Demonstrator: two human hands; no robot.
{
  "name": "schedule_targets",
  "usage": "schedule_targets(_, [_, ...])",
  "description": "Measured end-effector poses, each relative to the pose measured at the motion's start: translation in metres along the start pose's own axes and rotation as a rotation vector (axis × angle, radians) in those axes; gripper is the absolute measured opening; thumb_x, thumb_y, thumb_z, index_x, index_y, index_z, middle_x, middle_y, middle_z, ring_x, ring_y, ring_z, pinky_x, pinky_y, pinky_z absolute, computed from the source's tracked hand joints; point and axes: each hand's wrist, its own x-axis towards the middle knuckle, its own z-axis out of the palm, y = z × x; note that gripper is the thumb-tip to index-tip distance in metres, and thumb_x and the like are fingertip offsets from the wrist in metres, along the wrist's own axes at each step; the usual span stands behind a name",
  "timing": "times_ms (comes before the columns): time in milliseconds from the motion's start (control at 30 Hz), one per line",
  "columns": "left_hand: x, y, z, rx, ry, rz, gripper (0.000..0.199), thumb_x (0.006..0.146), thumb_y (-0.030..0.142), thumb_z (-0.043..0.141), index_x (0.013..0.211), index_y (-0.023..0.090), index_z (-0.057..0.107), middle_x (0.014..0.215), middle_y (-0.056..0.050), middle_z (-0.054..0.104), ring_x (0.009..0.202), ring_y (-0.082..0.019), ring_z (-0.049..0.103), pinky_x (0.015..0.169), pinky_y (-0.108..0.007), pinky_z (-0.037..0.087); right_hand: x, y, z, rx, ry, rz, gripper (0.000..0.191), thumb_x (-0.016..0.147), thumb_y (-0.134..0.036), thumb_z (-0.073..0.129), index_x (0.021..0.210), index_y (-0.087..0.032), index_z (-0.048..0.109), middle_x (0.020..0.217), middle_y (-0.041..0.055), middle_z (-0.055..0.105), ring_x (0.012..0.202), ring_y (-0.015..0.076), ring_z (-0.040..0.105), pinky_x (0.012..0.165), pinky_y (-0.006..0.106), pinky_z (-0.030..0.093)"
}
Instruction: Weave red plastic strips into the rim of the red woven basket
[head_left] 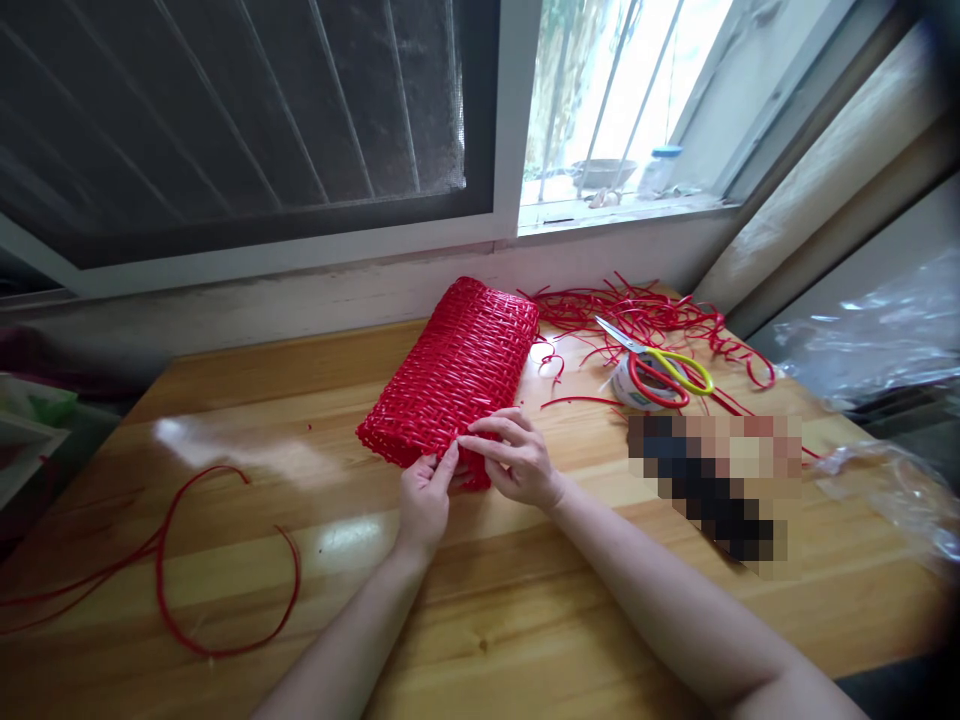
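A shiny red woven basket [457, 360] lies on its side across the wooden table, its near edge toward me. My left hand [427, 498] grips that near edge, thumb on top and the other fingers mostly hidden beneath. At the basket's near right corner, my right hand [516, 458] has thumb and index finger pinched together close to the left thumb. Whatever lies between those right fingertips is too small to make out; it may be a strand of the weave.
Loose red plastic strips [630, 310] are heaped at the back right. Scissors [660, 365] with red and yellow handles rest on a white roll [637, 388]. A long red strip [161, 560] curls at the left. Clear plastic film [892, 490] hangs near the right edge. A blurred-out patch covers something at right.
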Motion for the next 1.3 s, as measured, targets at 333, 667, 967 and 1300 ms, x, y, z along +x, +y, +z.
schedule_targets(333, [0.001,-0.002,0.001,-0.068,0.04,-0.083,0.021,0.068,0.029,0.069,0.08,0.011,0.068,0.069,-0.005,0.071,0.072,-0.022,0.068,0.068,-0.036,0.056,0.0,0.002,0.001,-0.022,-0.065,0.035,0.038,0.071,-0.007,0.047,0.103,-0.023,0.06,0.102,0.0061,0.054,0.091,0.0179,0.05,0.082,0.037,0.046])
schedule_targets(667, [0.004,0.002,0.0,-0.016,0.054,-0.053,0.024,0.065,0.028,0.07,0.081,0.011,0.067,0.072,-0.005,0.071,0.068,-0.023,0.068,0.069,-0.039,0.055,-0.001,0.001,0.001,-0.061,-0.093,0.044,0.049,0.072,-0.008,0.047,0.118,-0.023,0.056,0.114,0.0045,0.055,0.099,0.0185,0.048,0.09,0.037,0.043])
schedule_targets(967, [0.004,0.0,0.004,0.021,0.087,-0.024,0.036,0.069,0.035,0.067,0.099,0.016,0.061,0.1,-0.007,0.068,0.095,-0.024,0.063,0.084,-0.039,0.05,0.001,0.002,0.001,-0.046,-0.087,0.109,0.053,0.074,-0.008,0.044,0.123,-0.024,0.05,0.118,0.0046,0.054,0.1,0.0187,0.05,0.089,0.039,0.043])
schedule_targets(1300, [0.004,0.007,0.016,-0.232,0.01,-0.088,0.023,0.067,0.027,0.068,0.087,0.017,0.065,0.09,-0.003,0.069,0.095,-0.02,0.061,0.088,-0.034,0.045,-0.001,-0.003,0.002,-0.033,-0.005,0.151,0.044,0.076,-0.009,0.047,0.116,-0.023,0.055,0.105,0.0069,0.056,0.096,0.0194,0.051,0.086,0.038,0.044])
